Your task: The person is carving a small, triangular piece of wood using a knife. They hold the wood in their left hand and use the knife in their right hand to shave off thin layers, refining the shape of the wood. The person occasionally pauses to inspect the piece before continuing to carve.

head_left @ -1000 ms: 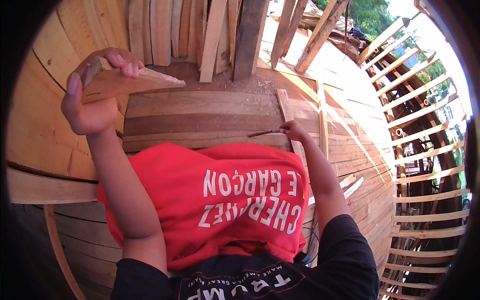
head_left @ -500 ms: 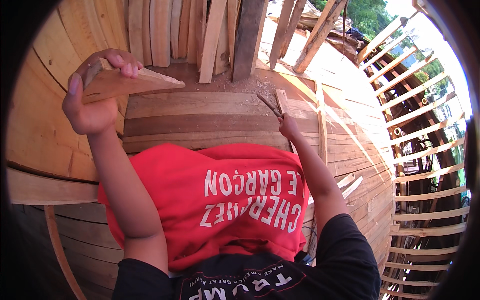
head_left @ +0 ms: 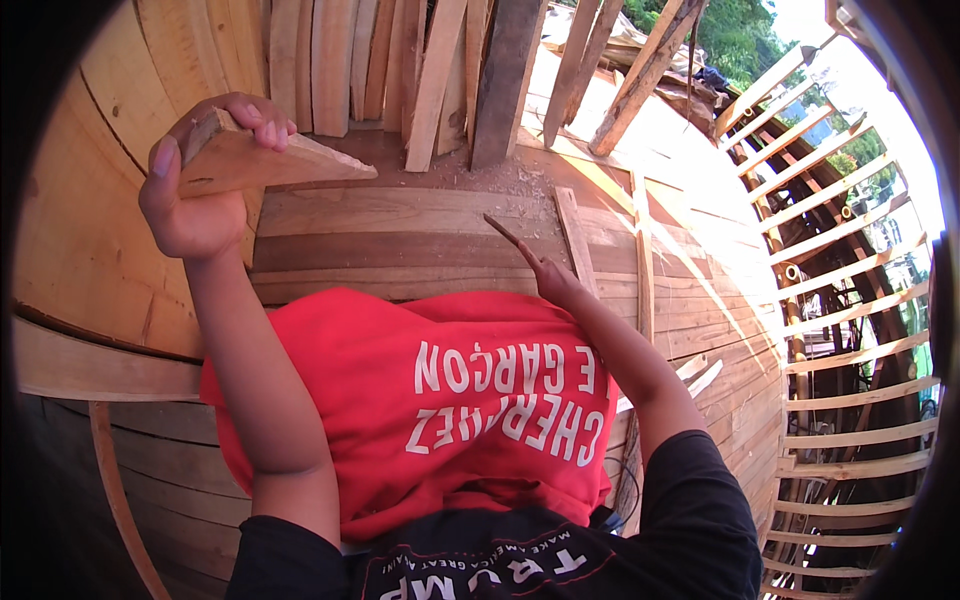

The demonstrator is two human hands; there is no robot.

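Raised at the upper left, my left hand point(head_left: 200, 205) grips a wedge-shaped piece of wood point(head_left: 280, 168), thumb on the near side and fingers curled over its top. The wood's narrow end points right and has a rough, chipped upper edge. Toward the middle, my right hand point(head_left: 556, 281) is closed around a long-bladed knife point(head_left: 508, 230), seen almost edge-on as a thin dark strip. Its tip points up and left, well apart from the wood. My fingers hide most of the handle.
Curved plank walls point(head_left: 85, 210) rise at the left. Upright timbers point(head_left: 330, 70) stand along the far side. Shavings point(head_left: 510, 190) lie on the plank floor point(head_left: 400, 210). A loose board point(head_left: 573, 225) lies beyond my right hand. A slatted wooden frame point(head_left: 850, 355) runs along the right. Red cloth point(head_left: 330, 350) covers my lap.
My right hand has come nearer and to the left, bringing the knife with it. The left hand keeps its grip on the wood and has hardly moved.
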